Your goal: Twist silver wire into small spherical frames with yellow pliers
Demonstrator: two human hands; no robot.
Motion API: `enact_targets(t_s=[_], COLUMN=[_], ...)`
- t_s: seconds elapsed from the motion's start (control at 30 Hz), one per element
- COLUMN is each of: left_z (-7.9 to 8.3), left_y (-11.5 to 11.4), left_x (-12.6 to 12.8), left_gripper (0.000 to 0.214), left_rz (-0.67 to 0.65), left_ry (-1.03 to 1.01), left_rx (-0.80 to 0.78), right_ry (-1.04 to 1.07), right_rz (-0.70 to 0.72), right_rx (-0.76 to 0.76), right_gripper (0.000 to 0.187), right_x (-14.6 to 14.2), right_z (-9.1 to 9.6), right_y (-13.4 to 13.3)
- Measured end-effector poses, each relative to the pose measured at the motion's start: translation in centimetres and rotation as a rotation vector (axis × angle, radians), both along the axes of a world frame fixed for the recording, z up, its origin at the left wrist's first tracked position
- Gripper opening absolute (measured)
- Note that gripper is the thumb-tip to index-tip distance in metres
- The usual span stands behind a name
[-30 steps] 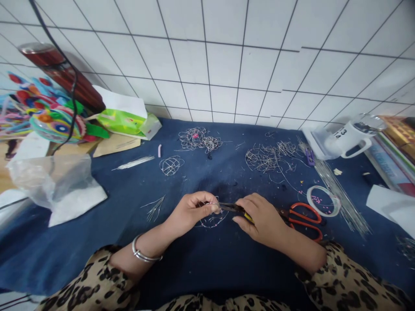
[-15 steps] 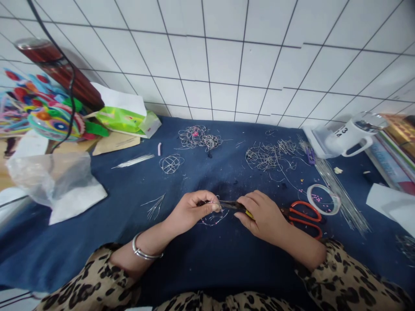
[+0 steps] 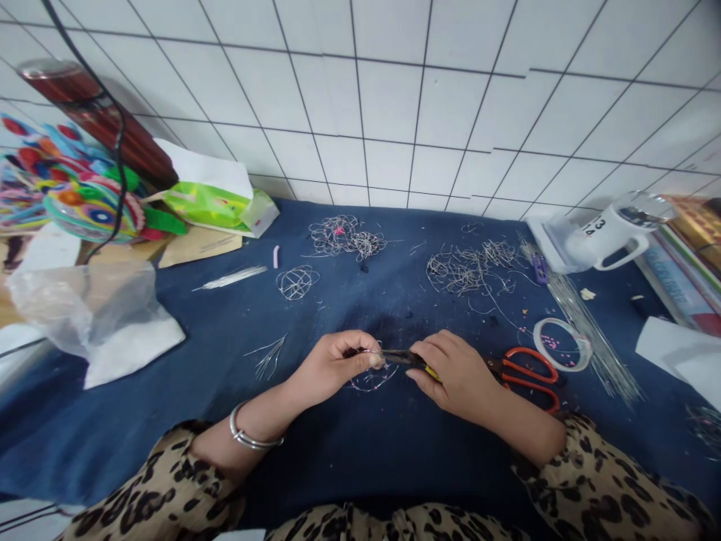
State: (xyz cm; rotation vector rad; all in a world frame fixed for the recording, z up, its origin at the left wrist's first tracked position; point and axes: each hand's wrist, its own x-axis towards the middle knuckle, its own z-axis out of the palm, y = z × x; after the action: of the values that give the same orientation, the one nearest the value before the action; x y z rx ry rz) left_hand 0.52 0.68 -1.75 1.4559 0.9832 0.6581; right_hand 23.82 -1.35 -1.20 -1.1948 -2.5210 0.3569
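Observation:
My left hand (image 3: pixel 333 366) is closed in a pinch on a thin beaded wire piece (image 3: pixel 369 378) that rests just above the blue cloth (image 3: pixel 360 466). Facing it, my right hand (image 3: pixel 459 373) is closed round small pliers (image 3: pixel 406 359) with a dark nose and a yellow bit of handle. The pliers' tip meets the wire at my left fingertips. A silver bangle (image 3: pixel 251 437) circles my left wrist. Both sleeves are leopard print.
Red-handled scissors (image 3: pixel 526 373) and a clear ring dish with pink beads (image 3: pixel 562 345) lie right of my right hand. Straight wires (image 3: pixel 591 334), tangled wire heaps (image 3: pixel 470 270), a wire ball (image 3: pixel 297 282), a white mug (image 3: pixel 611 234), a plastic bag (image 3: pixel 93 315) and colourful crafts (image 3: pixel 79 199) surround the cloth.
Both hands have stayed together at the same spot, gripping the wire piece and pliers. The view has shifted slightly; nothing else has moved.

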Motion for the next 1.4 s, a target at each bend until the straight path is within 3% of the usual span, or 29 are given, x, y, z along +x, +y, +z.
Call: enact_targets(t_s=[0.53,0.87,1.4], left_z=[-0.04,0.04,0.21], left_y=[-0.01,-0.09,0.04], left_x=[-0.05,-0.09,-0.27], left_gripper=[0.016,0.018,0.020], left_rz=[0.003,-0.002,-0.055], left_ry=[0.075,0.116,0.068], left_rx=[0.016,0.069,0.030], right_ry=[-0.124,-0.097,-0.016], right_rz=[0.001,0.009,0.015], right_rx=[0.052,0.051,-0.023], right_gripper=[0.032,0.030,0.025], right_x=[-0.18,-0.36,-0.22], right_z=[-0.48,-0.54,-0.73], right_y=[-0.10,-0.17,-0.28])
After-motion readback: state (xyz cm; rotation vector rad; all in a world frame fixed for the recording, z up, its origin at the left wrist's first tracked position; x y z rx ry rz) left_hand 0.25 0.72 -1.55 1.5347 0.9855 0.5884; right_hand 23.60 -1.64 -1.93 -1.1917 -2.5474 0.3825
